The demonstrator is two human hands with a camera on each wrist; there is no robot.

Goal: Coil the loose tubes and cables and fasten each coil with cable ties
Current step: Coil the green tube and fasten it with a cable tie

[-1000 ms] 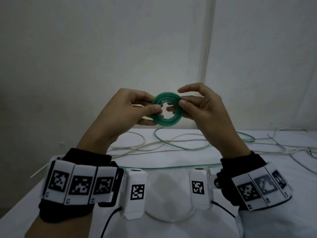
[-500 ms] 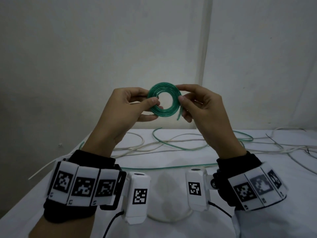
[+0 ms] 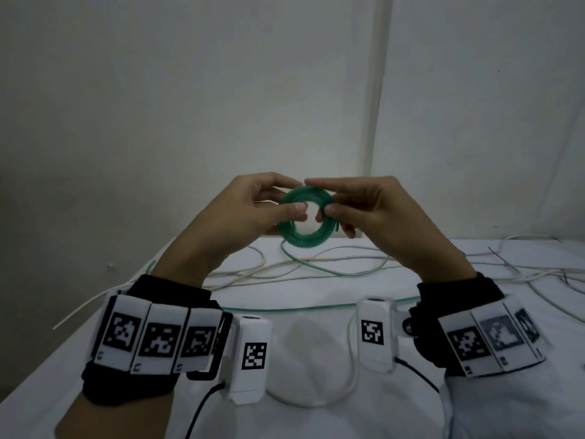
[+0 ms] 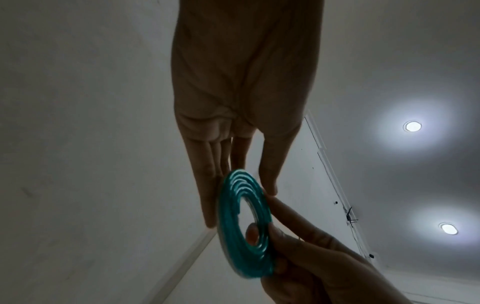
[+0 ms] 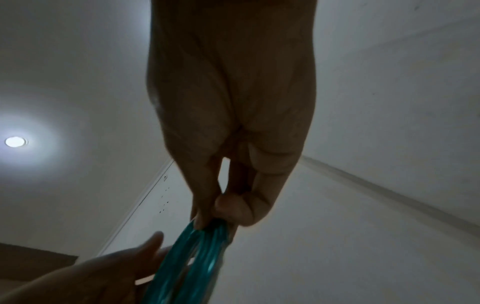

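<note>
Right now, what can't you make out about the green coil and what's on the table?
- Cable tie on the green coil: none seen; head view blurred, left hand and right hand cover its sides.
- Coil's free end: right wrist view too blurred and dark.
- Cables on the table: run off the head view's right edge; wrists hide stretches.
- Loose cable ties: too small to tell.

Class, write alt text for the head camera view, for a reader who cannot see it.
Two raised hands hold a flat coil of green tube between them, the left hand pinching its left side and the right hand its right. Below, loose white cables and more green tube lie on a white table.
</note>
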